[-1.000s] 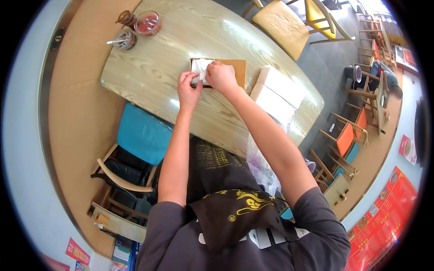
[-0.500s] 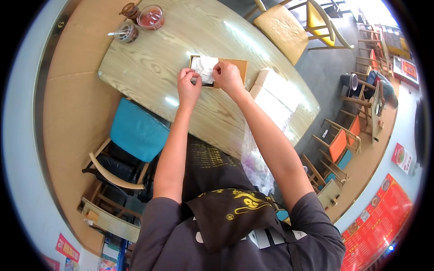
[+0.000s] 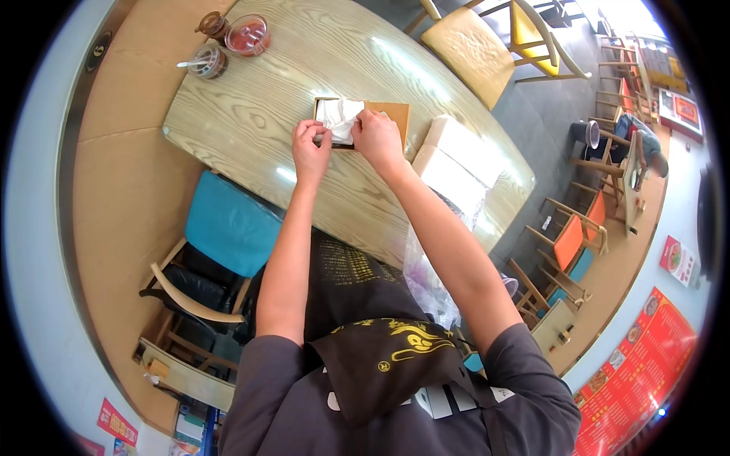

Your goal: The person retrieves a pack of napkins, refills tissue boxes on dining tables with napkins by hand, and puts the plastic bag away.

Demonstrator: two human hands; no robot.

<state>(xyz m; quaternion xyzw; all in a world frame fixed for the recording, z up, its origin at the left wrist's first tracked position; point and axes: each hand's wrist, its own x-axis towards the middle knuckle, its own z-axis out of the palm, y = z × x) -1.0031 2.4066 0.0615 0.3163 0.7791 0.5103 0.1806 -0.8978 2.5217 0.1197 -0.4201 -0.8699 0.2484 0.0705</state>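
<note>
- While I watch from afar through the head camera, grey floor (image 3: 544, 102) spreads across the upper right of the frame, with a yellow chair (image 3: 468, 53) on it, another person (image 3: 652, 144) near the right edge and a teal chair (image 3: 232, 224) at left.
- Across the upper middle I have the wood-grain desk (image 3: 251, 129), bearing white packs (image 3: 464, 148) right of centre and a red jar (image 3: 248, 36) at upper left.
- Above centre, an open cardboard box (image 3: 399, 114) lies with its long axis running left to right.
- White tissue (image 3: 338, 116) lies crumpled in its left half, between my fingers; it looks nearly square, so I read no long axis.
- My right hand (image 3: 378, 140) is nearer, overlapping the tissue's right edge, fingers pinched on it.
- My left hand (image 3: 310, 157) is at its lower left, fingers curled, gap narrow; I cannot tell whether they grip.
</note>
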